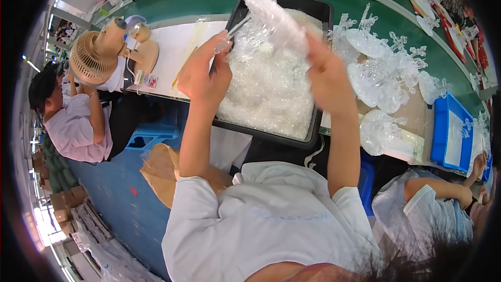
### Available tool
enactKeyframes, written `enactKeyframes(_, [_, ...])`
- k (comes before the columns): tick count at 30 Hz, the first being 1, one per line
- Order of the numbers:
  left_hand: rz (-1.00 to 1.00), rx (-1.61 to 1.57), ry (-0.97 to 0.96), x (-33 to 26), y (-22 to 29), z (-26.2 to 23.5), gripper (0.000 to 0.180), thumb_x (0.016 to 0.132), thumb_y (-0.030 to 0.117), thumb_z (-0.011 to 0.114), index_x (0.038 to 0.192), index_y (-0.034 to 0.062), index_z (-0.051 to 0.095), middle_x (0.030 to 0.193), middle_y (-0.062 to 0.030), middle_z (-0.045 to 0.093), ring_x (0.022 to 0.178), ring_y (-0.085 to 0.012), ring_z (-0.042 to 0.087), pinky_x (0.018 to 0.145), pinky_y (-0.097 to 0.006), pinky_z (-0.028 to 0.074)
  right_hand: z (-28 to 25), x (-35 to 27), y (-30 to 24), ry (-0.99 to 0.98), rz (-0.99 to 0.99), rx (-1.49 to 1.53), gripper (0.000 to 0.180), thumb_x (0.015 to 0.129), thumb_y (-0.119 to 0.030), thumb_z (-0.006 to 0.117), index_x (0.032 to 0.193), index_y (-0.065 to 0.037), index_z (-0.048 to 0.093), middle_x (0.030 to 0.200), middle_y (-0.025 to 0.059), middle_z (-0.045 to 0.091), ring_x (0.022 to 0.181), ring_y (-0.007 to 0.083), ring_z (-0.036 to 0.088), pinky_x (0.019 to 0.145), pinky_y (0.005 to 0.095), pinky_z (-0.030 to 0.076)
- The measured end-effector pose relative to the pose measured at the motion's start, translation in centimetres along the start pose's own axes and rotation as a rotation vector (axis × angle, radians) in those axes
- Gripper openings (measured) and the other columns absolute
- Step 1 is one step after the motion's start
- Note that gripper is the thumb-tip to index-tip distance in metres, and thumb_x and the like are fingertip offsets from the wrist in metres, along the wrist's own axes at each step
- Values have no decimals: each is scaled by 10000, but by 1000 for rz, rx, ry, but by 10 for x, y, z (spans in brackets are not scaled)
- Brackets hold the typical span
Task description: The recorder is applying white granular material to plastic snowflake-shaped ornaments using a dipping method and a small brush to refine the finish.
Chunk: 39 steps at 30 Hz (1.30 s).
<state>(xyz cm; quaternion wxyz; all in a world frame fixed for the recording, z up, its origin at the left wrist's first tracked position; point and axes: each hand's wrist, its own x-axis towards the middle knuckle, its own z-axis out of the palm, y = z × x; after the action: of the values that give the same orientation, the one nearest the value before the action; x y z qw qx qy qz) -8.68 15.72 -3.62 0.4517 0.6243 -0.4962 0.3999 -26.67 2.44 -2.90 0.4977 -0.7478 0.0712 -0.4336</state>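
Observation:
Over a black tray point(323, 16) of loose clear-white flakes point(271, 89), a clear plastic ornament with a round white frosted base point(274, 18) is held tilted. My left hand point(209, 70) is closed, pinching the clear stem end of this ornament between thumb and fingers. At the base's right edge is my right hand point(329, 73), bent at the fingers and smeared by motion. Whether it grips the base or only touches it, I cannot tell. Beside the tray, to the right, several similar clear ornaments with round frosted bases point(383, 83) lie crowded together.
A beige fan point(99, 52) stands on the table to the left, near a seated person point(78, 115). A blue bin point(453, 130) is at the right, by another person's striped sleeve point(425, 209). A brown paper bag point(160, 169) hangs below the table edge.

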Motion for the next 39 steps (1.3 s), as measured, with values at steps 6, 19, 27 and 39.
enactKeyframes(6, [-70, -2, 31, 6, -9, -4, 213, 750, 45, 816, 938, 45, 716, 808, -91, 740, 657, -183, 714, 583, -255, 543, -3, -7, 9, -18, 76, 122, 641, 746, 195, 260, 1332, 100, 501, 1316, 232, 576, 1298, 293, 518, 1157, 426, 333])
enactKeyframes(19, [-223, -112, -77, 8, 20, 14, 172, 725, 65, 831, 863, 42, 731, 685, -31, 671, 521, -99, 569, 480, -200, 442, 14, -61, 16, 479, -444, 378, 438, 1041, -432, 298, 1134, -76, 536, 961, 240, 642, 632, 216, 531, 525, 307, 398])
enactKeyframes(27, [-70, -33, -46, 6, 26, 18, 202, 708, -17, 812, 892, 5, 732, 863, -86, 718, 603, -130, 631, 481, -207, 475, 21, -53, 9, 243, -193, 43, 274, 948, -136, 597, 1139, 5, 460, 850, 250, 659, 582, 207, 611, 499, 275, 514])
enactKeyframes(39, [-17, 99, -133, 5, 32, 4, 248, 713, -65, 787, 948, -57, 707, 887, -160, 733, 745, -242, 727, 647, -286, 581, 20, -46, 0, 108, -223, -138, 229, 757, 99, 603, 969, 12, 592, 842, 191, 670, 651, 267, 668, 582, 317, 564])
